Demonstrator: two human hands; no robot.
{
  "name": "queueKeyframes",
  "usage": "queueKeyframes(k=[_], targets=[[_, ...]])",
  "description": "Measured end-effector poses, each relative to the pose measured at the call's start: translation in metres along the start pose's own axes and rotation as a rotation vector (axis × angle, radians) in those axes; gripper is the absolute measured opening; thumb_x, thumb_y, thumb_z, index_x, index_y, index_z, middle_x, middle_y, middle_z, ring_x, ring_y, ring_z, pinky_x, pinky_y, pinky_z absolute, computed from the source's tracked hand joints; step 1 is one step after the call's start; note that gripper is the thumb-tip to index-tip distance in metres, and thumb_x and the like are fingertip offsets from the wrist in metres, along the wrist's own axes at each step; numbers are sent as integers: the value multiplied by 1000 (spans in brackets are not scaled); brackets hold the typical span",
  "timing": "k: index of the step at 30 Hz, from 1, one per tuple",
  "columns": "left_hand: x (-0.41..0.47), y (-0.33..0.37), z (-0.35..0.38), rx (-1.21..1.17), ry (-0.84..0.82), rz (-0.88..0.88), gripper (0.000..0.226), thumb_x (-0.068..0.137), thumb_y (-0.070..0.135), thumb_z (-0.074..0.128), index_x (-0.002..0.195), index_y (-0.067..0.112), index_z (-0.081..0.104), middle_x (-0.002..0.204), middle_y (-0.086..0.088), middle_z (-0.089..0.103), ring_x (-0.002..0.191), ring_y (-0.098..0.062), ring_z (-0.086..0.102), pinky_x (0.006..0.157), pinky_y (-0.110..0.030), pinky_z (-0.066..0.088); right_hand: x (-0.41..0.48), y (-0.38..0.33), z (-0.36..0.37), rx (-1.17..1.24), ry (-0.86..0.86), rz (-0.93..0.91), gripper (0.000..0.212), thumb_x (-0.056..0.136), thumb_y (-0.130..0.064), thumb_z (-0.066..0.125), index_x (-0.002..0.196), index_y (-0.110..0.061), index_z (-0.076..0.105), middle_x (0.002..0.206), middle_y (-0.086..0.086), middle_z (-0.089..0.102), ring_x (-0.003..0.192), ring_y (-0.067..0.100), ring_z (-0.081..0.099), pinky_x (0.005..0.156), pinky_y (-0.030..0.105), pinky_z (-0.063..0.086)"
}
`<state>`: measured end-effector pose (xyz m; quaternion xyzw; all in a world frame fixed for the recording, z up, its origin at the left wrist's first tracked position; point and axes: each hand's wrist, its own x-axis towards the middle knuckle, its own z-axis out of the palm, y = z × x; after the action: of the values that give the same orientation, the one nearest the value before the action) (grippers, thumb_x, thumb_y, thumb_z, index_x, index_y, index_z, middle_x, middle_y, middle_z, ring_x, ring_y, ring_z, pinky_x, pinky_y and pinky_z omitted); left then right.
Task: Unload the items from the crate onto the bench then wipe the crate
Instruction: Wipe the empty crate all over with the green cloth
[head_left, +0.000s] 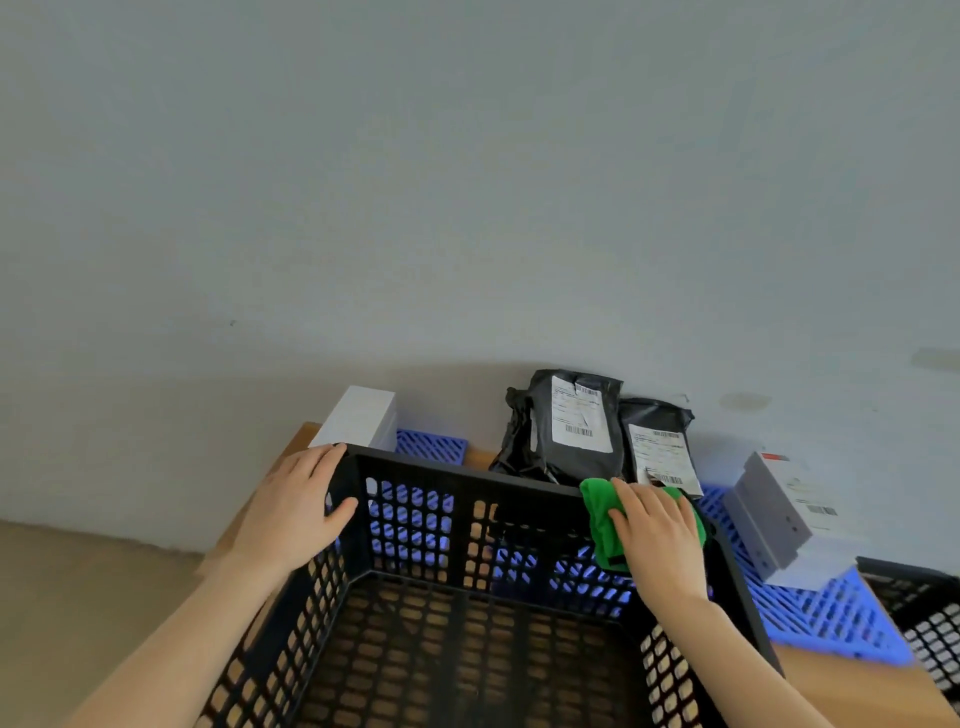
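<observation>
Black crate (457, 472) sits emptied on the bench (841, 686), its far wall running left to right between the hands. Left hand (296, 504) grips the far-left corner. Right hand (657, 535) presses a green cloth (602, 530) flat-fingered on the far-right rim, so wiping probably goes leftward.

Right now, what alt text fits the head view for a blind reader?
A person's right hand presses a green cloth on the far rim of an empty black crate while the left hand grips its far-left corner. Two grey parcels stand behind.
</observation>
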<state>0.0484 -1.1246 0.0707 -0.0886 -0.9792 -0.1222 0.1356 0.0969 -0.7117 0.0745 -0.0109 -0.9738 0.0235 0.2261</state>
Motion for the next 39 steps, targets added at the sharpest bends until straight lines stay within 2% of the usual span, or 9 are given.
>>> queueKeyframes(k=[3, 8, 15, 19, 24, 26, 29, 33, 39], targets=[[1, -2, -1, -79, -6, -7, 75, 87, 43, 65, 151, 20, 33, 145, -1, 47, 125, -22, 52, 93, -36, 51, -1, -10, 7, 2, 88, -27, 36, 86, -16, 68, 121, -10, 64, 108, 5, 68, 105, 30, 61, 97, 53, 43], [-1, 0, -8, -133, 6, -4, 78, 91, 45, 58, 155, 21, 21, 148, 1, 44, 128, -20, 49, 99, -33, 48, 17, -79, 17, 69, 108, -192, 37, 85, -19, 70, 121, -14, 65, 105, 0, 68, 97, 26, 64, 95, 48, 47], [-1, -1, -10, -211, 19, -22, 78, 91, 30, 57, 156, 21, 15, 144, 2, 47, 126, -17, 46, 99, -31, 45, 56, -238, 43, 185, 15, -312, 41, 90, -28, 62, 129, -16, 58, 112, -1, 66, 103, 22, 62, 95, 42, 47], [-2, -4, -7, -280, 37, -23, 78, 89, 19, 57, 156, 19, 18, 142, 2, 49, 124, -16, 47, 100, -28, 43, 69, -284, 52, 200, -85, -359, 42, 97, -31, 48, 138, -21, 46, 122, -4, 61, 113, 20, 56, 101, 39, 41], [-1, -6, -7, -247, 26, -10, 76, 90, 22, 56, 156, 20, 18, 142, 1, 48, 124, -18, 46, 97, -30, 45, 75, -262, 54, 129, -108, -476, 47, 98, -32, 47, 143, -22, 41, 116, -2, 62, 104, 21, 59, 89, 36, 47], [-1, -5, -8, -197, 11, 6, 74, 92, 25, 55, 156, 22, 19, 146, 2, 42, 127, -19, 44, 97, -32, 46, 78, -250, 50, 102, -152, -475, 49, 99, -35, 44, 146, -23, 36, 119, 0, 60, 105, 22, 58, 88, 35, 45], [0, -6, -8, -87, -39, 29, 68, 96, 32, 50, 156, 25, 20, 152, 2, 31, 131, -20, 40, 95, -35, 47, 70, -214, 42, 53, -140, -446, 48, 99, -36, 45, 144, -22, 40, 117, 0, 62, 104, 23, 60, 87, 36, 46], [1, -6, -4, -45, -70, 14, 63, 95, 37, 52, 153, 24, 30, 155, 1, 25, 132, -22, 40, 97, -37, 48, 54, -144, 27, 18, -181, -374, 48, 99, -37, 42, 146, -26, 36, 120, -3, 59, 109, 21, 57, 94, 35, 43], [3, -8, 1, -56, -73, 11, 63, 92, 33, 59, 150, 20, 38, 153, -2, 32, 129, -27, 45, 95, -41, 50, 34, -43, 2, -66, -254, -257, 49, 100, -39, 39, 148, -32, 29, 127, -10, 54, 118, 13, 50, 103, 27, 34]])
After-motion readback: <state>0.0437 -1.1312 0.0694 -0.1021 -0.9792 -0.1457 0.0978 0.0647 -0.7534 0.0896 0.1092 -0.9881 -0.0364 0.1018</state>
